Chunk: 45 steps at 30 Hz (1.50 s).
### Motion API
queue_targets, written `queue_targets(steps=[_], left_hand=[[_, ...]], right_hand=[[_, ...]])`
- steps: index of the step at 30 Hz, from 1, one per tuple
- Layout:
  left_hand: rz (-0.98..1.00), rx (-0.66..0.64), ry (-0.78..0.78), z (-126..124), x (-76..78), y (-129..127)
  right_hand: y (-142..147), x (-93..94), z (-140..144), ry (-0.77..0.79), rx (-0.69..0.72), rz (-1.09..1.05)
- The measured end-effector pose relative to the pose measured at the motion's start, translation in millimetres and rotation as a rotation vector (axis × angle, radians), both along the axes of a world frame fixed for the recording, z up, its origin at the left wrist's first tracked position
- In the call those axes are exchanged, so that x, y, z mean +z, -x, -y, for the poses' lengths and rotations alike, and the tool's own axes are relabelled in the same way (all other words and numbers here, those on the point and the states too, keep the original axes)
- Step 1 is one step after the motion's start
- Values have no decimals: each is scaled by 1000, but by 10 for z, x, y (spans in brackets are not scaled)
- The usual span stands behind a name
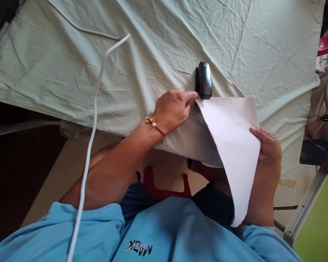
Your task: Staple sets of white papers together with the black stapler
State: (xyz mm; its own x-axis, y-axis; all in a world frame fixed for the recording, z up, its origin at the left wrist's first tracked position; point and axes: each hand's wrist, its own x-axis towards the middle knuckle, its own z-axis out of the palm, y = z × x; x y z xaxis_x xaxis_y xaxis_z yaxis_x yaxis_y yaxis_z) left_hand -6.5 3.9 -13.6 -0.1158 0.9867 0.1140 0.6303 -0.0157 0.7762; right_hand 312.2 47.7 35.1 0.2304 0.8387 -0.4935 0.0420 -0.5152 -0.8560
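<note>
A black stapler (205, 80) lies on the cloth-covered table, its near end over the top left corner of the white paper (235, 134). My left hand (171, 110) rests beside it, index finger stretched out and its tip touching at the stapler's near end and the paper corner. The other left fingers are curled and partly hidden. My right hand (268, 145) grips the paper's right edge, thumb on top and fingers underneath. The paper's lower part curves down past the table edge toward my lap. I cannot tell how many sheets there are.
A pale green cloth (164, 43) with creases covers the table. A white cable (94, 120) runs across it and down over my left side. Below the edge is a red stool (164, 193). A green-topped panel (317, 218) with a metal rim stands at the right.
</note>
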Motion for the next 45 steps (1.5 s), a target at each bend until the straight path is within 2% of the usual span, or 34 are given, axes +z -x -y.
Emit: queue_targets(steps=[3, 6, 11, 15, 19, 24, 29, 32, 36, 39, 42, 45], left_hand=[[-72, 55, -19, 3, 5, -2], [-60, 71, -59, 10, 20, 10], [3, 13, -51, 35, 68, 17], [49, 18, -40, 52, 134, -1], [32, -4, -19, 51, 144, -18], [-110, -10, 17, 73, 122, -52], [-351, 13, 72, 95, 214, -151], [-383, 27, 86, 74, 244, -191], [-291, 30, 68, 44, 161, -168], [-119, -14, -33, 45, 51, -106], [83, -29, -126, 48, -22, -41], [271, 51, -133, 35, -25, -3]], right_hand=[[-7, -6, -3, -11, -12, -5], [-3, -11, -3, -11, -20, -9], [12, -13, -4, -20, -35, -5], [15, -14, 2, -21, -37, -2], [5, -20, 12, -27, -30, 2], [-22, -46, 8, -38, -15, 13], [-73, -120, -13, -57, 6, 41], [-81, -162, -1, -85, 39, 43], [-89, -178, 27, -101, 83, 54], [-166, -153, 7, -124, 67, 78], [-302, -117, -65, -238, -50, 78], [-386, -112, -135, -442, -215, 33]])
